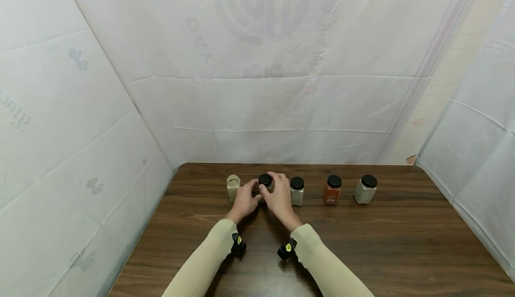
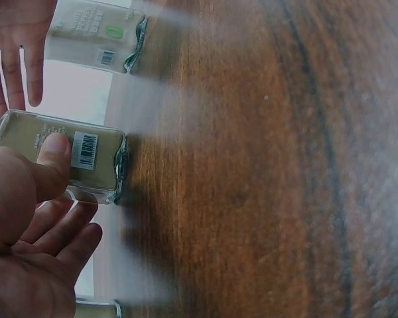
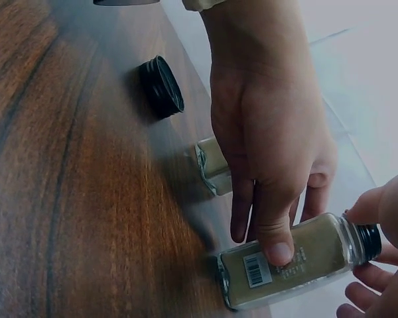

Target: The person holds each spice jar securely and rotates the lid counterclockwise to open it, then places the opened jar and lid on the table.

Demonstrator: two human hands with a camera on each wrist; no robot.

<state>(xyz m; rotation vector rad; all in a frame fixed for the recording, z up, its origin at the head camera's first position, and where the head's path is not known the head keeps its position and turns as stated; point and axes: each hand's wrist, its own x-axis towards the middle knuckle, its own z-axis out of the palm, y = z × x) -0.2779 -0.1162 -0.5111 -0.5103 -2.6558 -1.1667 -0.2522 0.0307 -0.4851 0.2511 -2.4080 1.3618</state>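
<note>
Wood-grain tabletop (image 1: 402, 243) below: right of the uncapped spice jar (image 1: 232, 192), our left hand (image 1: 244, 201) grips the olive-brown spice jar (image 3: 306, 255), our right hand (image 1: 279, 198) pinches its black lid (image 3: 369, 242) — should the left slip, we might tip the uncapped one.

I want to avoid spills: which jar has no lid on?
The leftmost jar in the head view, beside the left hand: its mouth is uncovered, while the other four jars wear black lids.
</note>
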